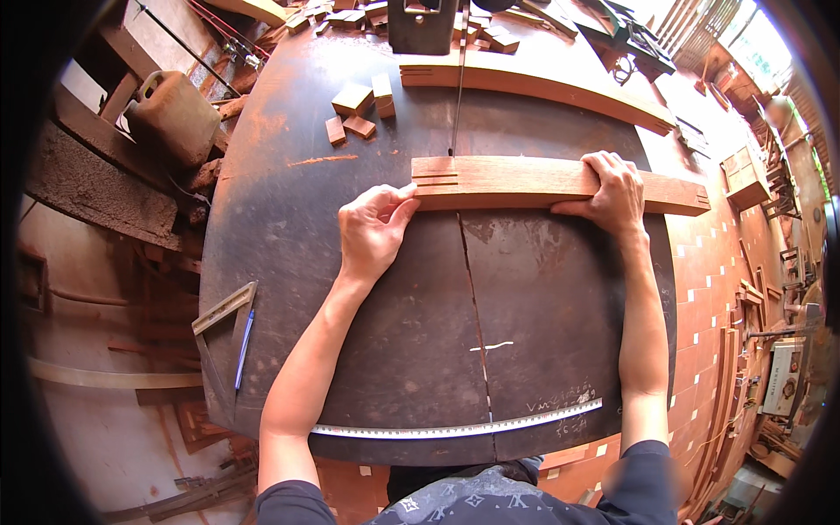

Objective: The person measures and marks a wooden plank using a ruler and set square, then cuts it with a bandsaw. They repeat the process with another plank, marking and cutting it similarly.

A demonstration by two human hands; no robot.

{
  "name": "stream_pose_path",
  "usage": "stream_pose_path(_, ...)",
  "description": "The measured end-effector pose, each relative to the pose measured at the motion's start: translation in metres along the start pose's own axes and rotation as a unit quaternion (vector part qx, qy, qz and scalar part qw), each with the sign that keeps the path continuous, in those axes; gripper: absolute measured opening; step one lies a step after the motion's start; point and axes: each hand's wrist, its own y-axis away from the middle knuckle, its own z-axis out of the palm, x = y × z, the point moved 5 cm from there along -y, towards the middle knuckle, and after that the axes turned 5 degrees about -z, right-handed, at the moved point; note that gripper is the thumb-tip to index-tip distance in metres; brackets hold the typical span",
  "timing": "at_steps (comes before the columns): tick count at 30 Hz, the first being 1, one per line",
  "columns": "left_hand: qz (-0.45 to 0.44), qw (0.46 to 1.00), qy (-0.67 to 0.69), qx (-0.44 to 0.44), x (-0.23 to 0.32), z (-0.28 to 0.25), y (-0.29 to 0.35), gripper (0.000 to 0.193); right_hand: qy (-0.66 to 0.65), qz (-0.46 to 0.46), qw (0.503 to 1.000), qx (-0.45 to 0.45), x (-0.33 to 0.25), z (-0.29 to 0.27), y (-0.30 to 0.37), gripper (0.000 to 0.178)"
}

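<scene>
A long reddish wooden board [516,181] lies crosswise on the dark metal saw table [350,289]. Its left end has cut slots. The thin band saw blade [457,96] stands just behind the board near that end. My left hand [374,229] presses against the board's left end, thumb on the corner. My right hand [612,188] lies flat over the board farther right, fingers wrapped over its far edge. A second long board [560,87] rests behind the blade.
Small wood offcuts [359,109] sit at the table's back left. A steel ruler [455,429] lies along the near edge. A try square [223,308] and blue pen [244,348] lie at the left. A plastic jug [175,114] stands beyond the table.
</scene>
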Motion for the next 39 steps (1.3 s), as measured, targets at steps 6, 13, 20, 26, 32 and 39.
stream_pose_path(6, 0.011, 1.000, -0.020, -0.007, 0.006, -0.002, -0.003, 0.014, 0.000, 0.009, 1.000, -0.002, 0.001, 0.002, 0.000, 0.090)
stream_pose_path(13, 0.007, 0.999, -0.050, 0.004, 0.011, -0.002, 0.000, 0.008, 0.005, 0.007, 1.000, -0.001, -0.003, 0.001, 0.000, 0.093)
stream_pose_path(20, 0.011, 0.999, -0.045, 0.008, 0.009, -0.001, -0.002, 0.008, 0.011, -0.003, 1.000, 0.000, -0.001, 0.002, 0.000, 0.093)
stream_pose_path(26, -0.001, 0.999, -0.038, 0.012, 0.006, -0.001, -0.001, 0.008, 0.008, -0.009, 1.000, 0.006, -0.003, 0.000, 0.000, 0.091)
stream_pose_path(32, 0.002, 0.999, -0.042, 0.008, 0.007, -0.001, -0.001, 0.009, 0.007, -0.003, 1.000, -0.002, -0.002, -0.001, 0.000, 0.090)
stream_pose_path(39, 0.028, 0.999, -0.038, 0.022, 0.009, 0.000, -0.002, 0.013, 0.008, -0.005, 1.000, 0.004, -0.002, 0.000, 0.000, 0.090)
